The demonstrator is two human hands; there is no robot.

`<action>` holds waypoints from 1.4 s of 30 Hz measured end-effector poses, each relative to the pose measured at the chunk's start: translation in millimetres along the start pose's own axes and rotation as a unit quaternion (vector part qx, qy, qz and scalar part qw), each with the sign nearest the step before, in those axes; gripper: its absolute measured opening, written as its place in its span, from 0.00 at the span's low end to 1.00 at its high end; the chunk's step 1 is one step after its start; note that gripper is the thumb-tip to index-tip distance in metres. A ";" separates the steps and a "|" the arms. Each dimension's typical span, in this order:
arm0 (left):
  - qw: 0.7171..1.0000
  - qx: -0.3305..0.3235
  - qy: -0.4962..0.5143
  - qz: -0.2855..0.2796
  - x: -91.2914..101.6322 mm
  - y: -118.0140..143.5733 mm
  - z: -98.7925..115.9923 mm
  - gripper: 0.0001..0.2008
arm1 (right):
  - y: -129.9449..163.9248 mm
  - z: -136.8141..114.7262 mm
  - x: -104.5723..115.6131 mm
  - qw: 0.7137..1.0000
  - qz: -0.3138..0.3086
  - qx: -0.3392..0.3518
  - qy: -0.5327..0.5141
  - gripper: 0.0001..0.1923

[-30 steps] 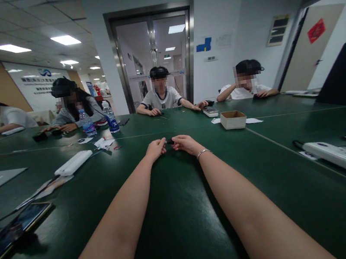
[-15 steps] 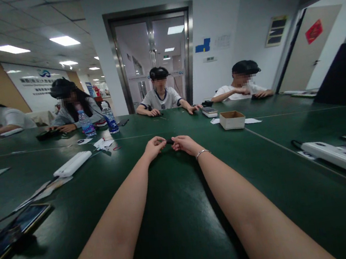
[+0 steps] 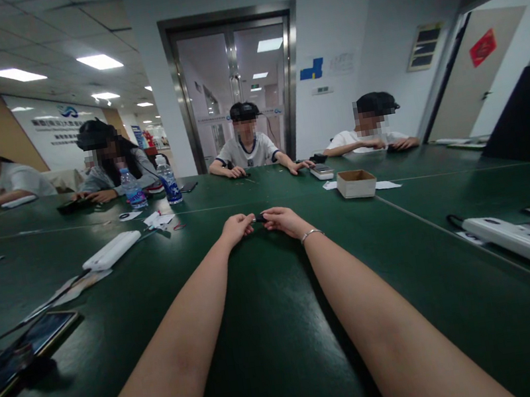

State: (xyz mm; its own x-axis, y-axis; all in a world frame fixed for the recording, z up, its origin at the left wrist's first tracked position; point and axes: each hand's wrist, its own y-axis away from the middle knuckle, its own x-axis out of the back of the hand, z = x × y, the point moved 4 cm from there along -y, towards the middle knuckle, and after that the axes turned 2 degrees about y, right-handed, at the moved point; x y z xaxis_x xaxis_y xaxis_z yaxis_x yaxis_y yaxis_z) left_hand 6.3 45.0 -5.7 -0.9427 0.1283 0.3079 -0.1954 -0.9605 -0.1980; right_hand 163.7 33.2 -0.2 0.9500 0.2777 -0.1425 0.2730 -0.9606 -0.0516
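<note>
Both my arms reach forward over the green table (image 3: 271, 332). A small black object (image 3: 259, 219) spans the gap between my hands, with a bright, shiny bit at its left end; it is too small to tell its kind. My left hand (image 3: 238, 229) pinches the shiny left end between thumb and fingers. Closed around the black right part is my right hand (image 3: 286, 220), with a thin bracelet on its wrist. My fingers cover part of the object.
An open cardboard box (image 3: 356, 185) stands beyond my right hand. White power strips (image 3: 112, 251) and a phone (image 3: 41, 344) lie to the left. Two bottles (image 3: 169, 181) stand farther back. A large white device (image 3: 529, 247) lies at right. Several people sit opposite.
My left fingers have closed in on the left end of the small black object, and a shiny bit now shows there. My right hand has barely moved.
</note>
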 end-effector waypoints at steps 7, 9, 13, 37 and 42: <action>0.997 0.008 -0.079 0.014 3.8 2.0 0.7 0.21 | 2.2 -2.8 -2.4 1.000 -0.025 0.010 0.008 0.08; 0.993 0.005 -0.111 0.027 6.2 3.2 3.0 0.23 | 2.3 -2.8 -3.1 0.999 -0.032 0.012 0.018 0.10; 0.986 0.017 -0.164 0.032 8.1 5.4 7.2 0.25 | 2.1 -2.4 -3.9 0.998 -0.035 0.017 0.039 0.12; 1.000 0.017 0.000 0.008 0.8 5.0 7.3 0.13 | -4.0 0.8 -3.0 0.999 0.024 0.005 0.041 0.04; 0.999 0.025 0.024 0.028 -0.1 7.5 12.2 0.06 | -3.9 0.3 -3.1 0.998 0.030 0.004 0.060 0.04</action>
State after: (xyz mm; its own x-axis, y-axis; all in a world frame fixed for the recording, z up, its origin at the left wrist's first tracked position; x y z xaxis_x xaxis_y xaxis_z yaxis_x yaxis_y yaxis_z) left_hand 8.2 34.7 4.1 -0.9641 0.0842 0.2519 -0.1288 -0.9777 -0.1660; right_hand 159.7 36.1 0.1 0.9762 0.2152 -0.0268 0.2136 -0.9754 -0.0545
